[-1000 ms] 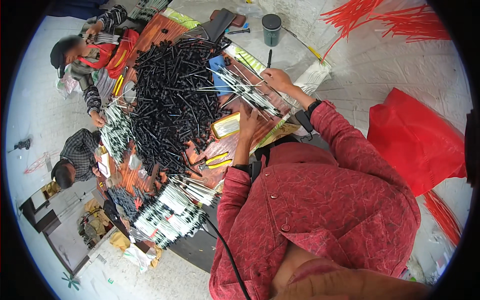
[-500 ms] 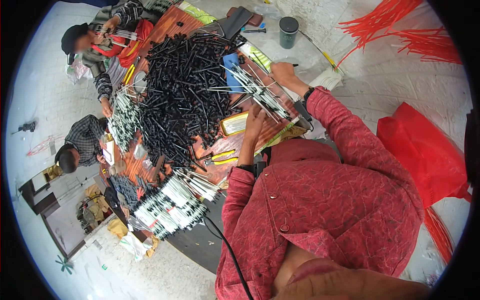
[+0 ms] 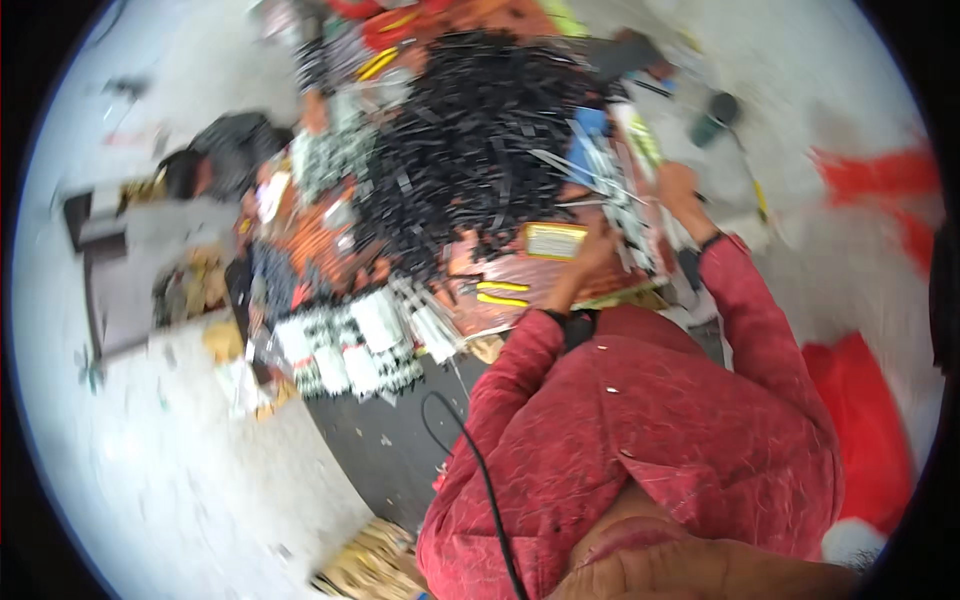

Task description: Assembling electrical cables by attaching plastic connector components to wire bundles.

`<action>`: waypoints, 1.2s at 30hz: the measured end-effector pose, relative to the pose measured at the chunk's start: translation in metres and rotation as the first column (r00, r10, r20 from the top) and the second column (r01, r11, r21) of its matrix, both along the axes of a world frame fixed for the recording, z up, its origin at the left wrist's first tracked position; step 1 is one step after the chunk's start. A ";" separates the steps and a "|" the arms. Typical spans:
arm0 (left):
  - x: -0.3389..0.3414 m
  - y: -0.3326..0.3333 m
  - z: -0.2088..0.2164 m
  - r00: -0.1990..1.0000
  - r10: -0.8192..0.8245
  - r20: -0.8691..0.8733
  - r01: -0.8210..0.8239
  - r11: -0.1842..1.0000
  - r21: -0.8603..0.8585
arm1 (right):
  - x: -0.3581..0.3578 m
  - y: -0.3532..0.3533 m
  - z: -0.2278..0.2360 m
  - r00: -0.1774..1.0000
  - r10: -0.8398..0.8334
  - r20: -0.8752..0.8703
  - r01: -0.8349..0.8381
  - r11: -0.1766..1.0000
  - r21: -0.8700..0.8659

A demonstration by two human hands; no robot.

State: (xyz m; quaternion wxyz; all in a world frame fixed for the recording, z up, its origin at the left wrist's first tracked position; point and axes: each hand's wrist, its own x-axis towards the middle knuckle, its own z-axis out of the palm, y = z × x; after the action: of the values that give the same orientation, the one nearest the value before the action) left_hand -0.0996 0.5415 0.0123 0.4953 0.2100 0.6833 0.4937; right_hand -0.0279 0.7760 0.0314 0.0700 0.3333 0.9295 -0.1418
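My left hand (image 3: 598, 246) is over the table at the right end of a yellow-rimmed tray (image 3: 531, 252) of thin white sticks. It is next to loose pale rods with dark ends (image 3: 628, 212); motion blurs its fingers, so its grip does not show. To the right of those rods, my right hand (image 3: 680, 190) looks closed, with a small dark bit (image 3: 701, 197) showing beside it. What it holds is too blurred to name. A blue pad (image 3: 587, 140) lies partly under the rods. Left of the tray spreads a large heap of black plastic parts (image 3: 470, 150).
Yellow-handled pliers (image 3: 502, 294) lie below the tray. Bundled white rods (image 3: 375, 325) sit at the table's near left. A dark cup (image 3: 713, 118) stands at the far right. A co-worker's hand (image 3: 316, 112) is by a rod pile (image 3: 335, 150); another person (image 3: 235, 150) is at left.
The whole view has swung, so the table and its contents appear farther right and higher, and are blurred. My left hand now appears closer to the tray's right end.
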 end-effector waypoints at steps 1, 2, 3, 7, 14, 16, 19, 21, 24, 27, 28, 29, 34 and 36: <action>0.006 0.005 -0.015 0.993 0.048 -0.111 -0.039 0.996 0.078 | 0.002 0.003 0.000 0.999 -0.047 -0.011 0.047 0.999 -0.009; 0.003 -0.004 -0.030 0.967 0.117 -0.226 -0.086 0.986 0.141 | -0.005 -0.006 0.014 1.000 0.002 -0.008 -0.002 1.000 -0.027; 0.012 0.011 -0.026 0.984 0.111 -0.139 -0.094 0.988 0.123 | 0.010 0.008 -0.001 0.996 -0.090 -0.024 0.089 0.995 -0.037; 0.007 0.018 -0.009 0.991 0.076 -0.107 -0.066 0.993 0.095 | 0.012 0.005 0.008 0.985 -0.125 -0.118 0.126 0.992 0.005; 0.008 0.045 0.003 0.938 0.140 -0.317 -0.111 0.988 0.108 | -0.004 0.024 0.038 0.964 -0.168 -0.208 0.188 0.979 0.082; 0.007 0.049 0.000 0.917 0.153 -0.369 -0.113 0.985 0.129 | -0.015 0.027 0.045 0.953 -0.165 -0.254 0.194 0.977 0.094; 0.014 0.063 0.006 0.861 0.093 -0.501 -0.052 0.994 0.096 | -0.022 0.041 0.038 0.939 -0.204 -0.277 0.245 0.961 0.125; 0.013 0.070 0.012 0.868 0.067 -0.492 -0.005 0.992 0.125 | -0.028 0.049 0.033 0.935 -0.194 -0.296 0.244 0.960 0.139; 0.013 0.077 0.021 0.880 0.003 -0.475 0.095 0.979 0.182 | -0.030 0.057 0.026 0.925 -0.185 -0.332 0.249 0.954 0.164; 0.015 0.078 0.026 0.943 -0.048 -0.330 0.111 0.978 0.178 | -0.029 0.058 0.022 0.915 -0.159 -0.371 0.228 0.962 0.149; 0.013 0.076 0.025 0.944 -0.043 -0.327 0.107 0.978 0.182 | -0.029 0.059 0.024 0.916 -0.154 -0.369 0.224 0.962 0.153; 0.009 0.070 0.018 0.953 -0.036 -0.300 0.103 0.972 0.213 | -0.032 0.056 0.033 0.911 -0.149 -0.383 0.217 0.966 0.141; -0.004 0.035 0.003 1.000 -0.001 -0.028 0.011 0.937 0.349 | -0.032 0.050 0.066 0.857 -0.140 -0.496 0.237 0.961 0.139; -0.016 0.023 0.026 1.000 -0.019 -0.007 0.020 0.909 0.416 | -0.031 0.058 0.069 0.852 -0.111 -0.512 0.230 0.957 0.177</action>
State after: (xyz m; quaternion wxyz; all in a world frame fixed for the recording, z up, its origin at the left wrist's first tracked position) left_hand -0.1154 0.5649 0.0379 0.4433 0.3179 0.5610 0.6226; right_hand -0.0594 0.8343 0.1004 -0.2234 0.3731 0.8926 -0.1190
